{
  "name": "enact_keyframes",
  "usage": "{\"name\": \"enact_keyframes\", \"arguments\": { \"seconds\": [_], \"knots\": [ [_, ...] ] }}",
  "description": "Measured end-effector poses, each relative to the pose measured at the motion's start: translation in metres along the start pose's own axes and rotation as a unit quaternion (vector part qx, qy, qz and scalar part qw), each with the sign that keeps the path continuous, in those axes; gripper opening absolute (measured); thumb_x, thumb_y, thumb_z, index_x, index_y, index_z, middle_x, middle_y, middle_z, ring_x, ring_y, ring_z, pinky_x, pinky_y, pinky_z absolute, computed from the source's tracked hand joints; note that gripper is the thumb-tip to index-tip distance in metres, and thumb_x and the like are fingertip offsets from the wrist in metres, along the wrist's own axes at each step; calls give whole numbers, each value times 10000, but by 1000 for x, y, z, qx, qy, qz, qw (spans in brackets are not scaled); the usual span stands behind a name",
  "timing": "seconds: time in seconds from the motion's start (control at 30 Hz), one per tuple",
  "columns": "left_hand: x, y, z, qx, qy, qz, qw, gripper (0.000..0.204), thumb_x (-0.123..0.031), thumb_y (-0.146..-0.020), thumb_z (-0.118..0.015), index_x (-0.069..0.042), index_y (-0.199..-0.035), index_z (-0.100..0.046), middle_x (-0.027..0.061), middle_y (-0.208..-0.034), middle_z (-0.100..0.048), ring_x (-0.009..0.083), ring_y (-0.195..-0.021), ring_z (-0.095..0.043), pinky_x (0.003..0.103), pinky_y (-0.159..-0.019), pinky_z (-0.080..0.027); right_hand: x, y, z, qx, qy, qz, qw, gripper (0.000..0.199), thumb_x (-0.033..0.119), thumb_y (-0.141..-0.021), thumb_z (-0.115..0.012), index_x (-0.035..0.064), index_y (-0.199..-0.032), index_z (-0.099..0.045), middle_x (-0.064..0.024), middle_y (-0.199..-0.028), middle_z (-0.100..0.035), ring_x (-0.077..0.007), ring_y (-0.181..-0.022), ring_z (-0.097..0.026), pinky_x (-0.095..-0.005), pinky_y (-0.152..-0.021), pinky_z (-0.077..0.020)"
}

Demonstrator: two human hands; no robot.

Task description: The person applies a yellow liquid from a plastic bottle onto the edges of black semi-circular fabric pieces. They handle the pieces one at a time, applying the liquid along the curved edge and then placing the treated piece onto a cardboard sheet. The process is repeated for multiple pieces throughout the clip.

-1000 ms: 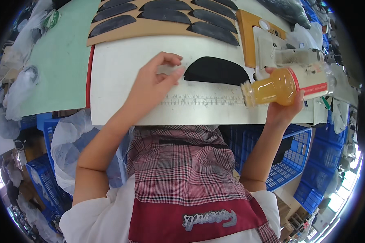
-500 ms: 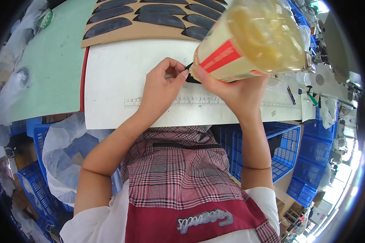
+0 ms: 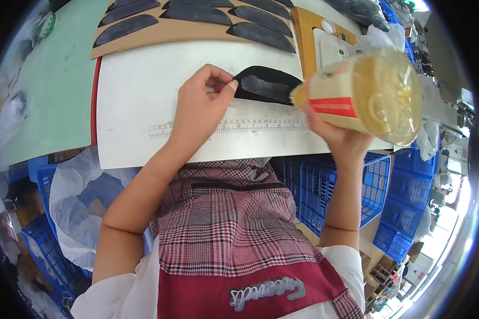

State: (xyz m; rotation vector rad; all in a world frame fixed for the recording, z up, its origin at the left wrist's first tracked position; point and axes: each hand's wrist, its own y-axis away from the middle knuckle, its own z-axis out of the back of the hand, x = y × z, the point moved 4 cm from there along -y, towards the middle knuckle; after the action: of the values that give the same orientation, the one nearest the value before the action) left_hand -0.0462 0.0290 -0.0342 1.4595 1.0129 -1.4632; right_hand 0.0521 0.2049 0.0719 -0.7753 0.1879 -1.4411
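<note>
My left hand (image 3: 199,109) rests on the white worktable (image 3: 138,90), fingertips pinching the left tip of a black curved piece (image 3: 266,85) that lies flat on it. My right hand (image 3: 338,135) grips a clear plastic bottle (image 3: 364,95) of yellow liquid with a red and white label. The bottle is tipped on its side and raised close to the camera, its base toward the lens. A printed ruler strip (image 3: 239,125) runs along the table just below the black piece.
A tan board (image 3: 186,29) at the back carries several black curved pieces. A green mat (image 3: 53,80) lies to the left. Blue plastic crates (image 3: 330,191) stand under the table's right side, clear plastic bags (image 3: 74,207) at the lower left. A yellow-framed fixture (image 3: 324,42) sits at the back right.
The bottle, first held low by the table's right edge, has been lifted and tipped toward the camera, now shifted rightward. My left hand has closed its fingertips on the black piece's tip.
</note>
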Motion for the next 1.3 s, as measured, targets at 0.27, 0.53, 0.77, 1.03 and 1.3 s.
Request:
{"name": "enact_keyframes", "arguments": {
  "seconds": [0.27,0.53,0.77,1.03,1.3],
  "knots": [
    [-3,1,0,-12,16,-15,1000,96,-33,-785,-554,46,-830,-524,67,-744,-534,95,-657,-528,208,-595,-459,-62,13,55,-118,-43,-205,971,289,145,-651,-743,-26,-846,-616,-67,-774,-635,-117,-703,-601,-249,-662,-482],
    [-2,2,-3,31,11,3,999,95,-16,-805,-534,38,-877,-502,68,-867,-523,88,-762,-502,232,-685,-506,17,-52,-32,-38,-201,-45,978,513,310,-546,-795,-12,-876,-569,-68,-758,-637,-137,-671,-625,-254,-589,-491],
    [-5,2,-6,33,7,-11,999,70,-13,-810,-528,33,-848,-493,87,-912,-530,98,-760,-508,232,-680,-494,15,-43,-26,4,-107,-25,994,544,313,-534,-801,-27,-882,-556,-99,-746,-636,-189,-609,-624,-278,-578,-494],
    [-6,2,-4,16,-3,11,1000,70,-25,-814,-528,32,-841,-500,99,-937,-528,104,-788,-510,229,-689,-490,-56,12,34,-56,-16,-178,982,343,193,-604,-767,-3,-843,-618,-103,-795,-638,-163,-668,-618,-261,-616,-484],
    [-33,19,0,13,-114,-46,992,262,-84,-846,-478,16,-1085,-516,96,-962,-522,151,-870,-518,269,-761,-454,-103,60,16,-233,-488,-365,758,591,510,-829,-386,14,-1145,-446,-142,-970,-576,-230,-904,-563,-297,-743,-456]
  ]
}}
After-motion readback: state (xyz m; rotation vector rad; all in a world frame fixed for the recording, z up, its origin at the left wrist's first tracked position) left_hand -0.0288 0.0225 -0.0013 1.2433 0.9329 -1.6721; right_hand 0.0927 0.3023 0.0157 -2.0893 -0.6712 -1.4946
